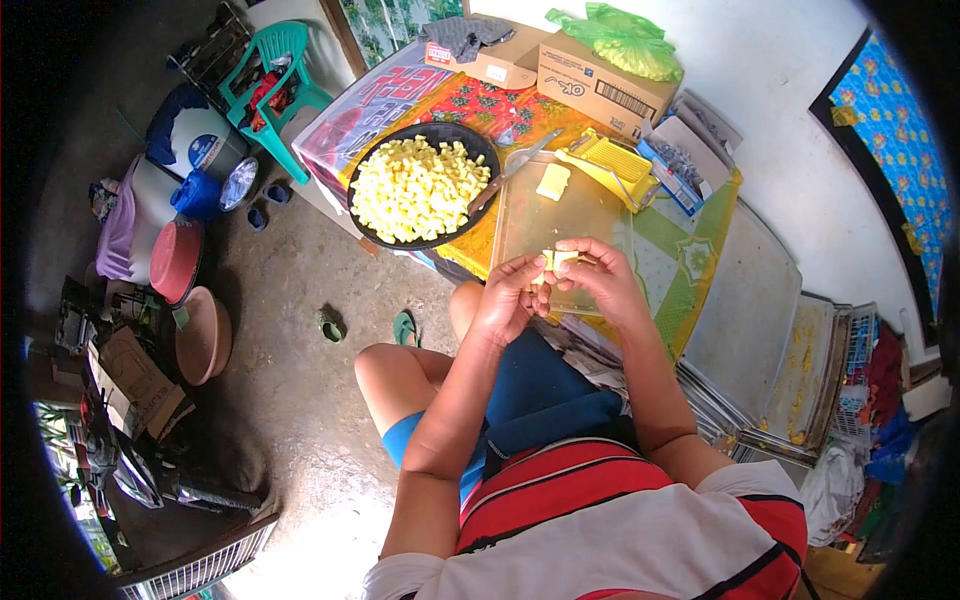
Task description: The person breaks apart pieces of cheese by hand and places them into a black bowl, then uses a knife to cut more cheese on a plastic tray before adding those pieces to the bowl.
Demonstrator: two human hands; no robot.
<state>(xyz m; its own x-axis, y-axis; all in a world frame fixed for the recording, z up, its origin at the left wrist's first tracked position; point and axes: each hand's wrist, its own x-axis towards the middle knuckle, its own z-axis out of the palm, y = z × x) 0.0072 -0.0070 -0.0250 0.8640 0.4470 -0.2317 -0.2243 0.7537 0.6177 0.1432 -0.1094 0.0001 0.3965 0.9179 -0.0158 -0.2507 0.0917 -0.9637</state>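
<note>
My left hand (pixel 513 296) and my right hand (pixel 604 279) meet over the near edge of a translucent board (pixel 590 215). Between their fingertips are pale yellow cheese-like pieces (pixel 566 257). Both hands are closed in a pinch, and the fingers partly hide the pieces. A similar flat yellow slab (pixel 552 181) lies on the board beyond them. To the left, a round black pan (pixel 492 158) holds a heap of small yellow cubes (pixel 418 190). A knife (pixel 520 165) rests with its handle over the pan's rim and its blade over the board's edge.
A yellow slicer-like tray (pixel 612 163) stands at the board's far right. Behind are cardboard boxes (pixel 590 85), a green plastic bag (pixel 625 45) and a box of small packets (pixel 690 160). Metal trays (pixel 745 300) lean at the right. A green chair (pixel 283 45) stands left.
</note>
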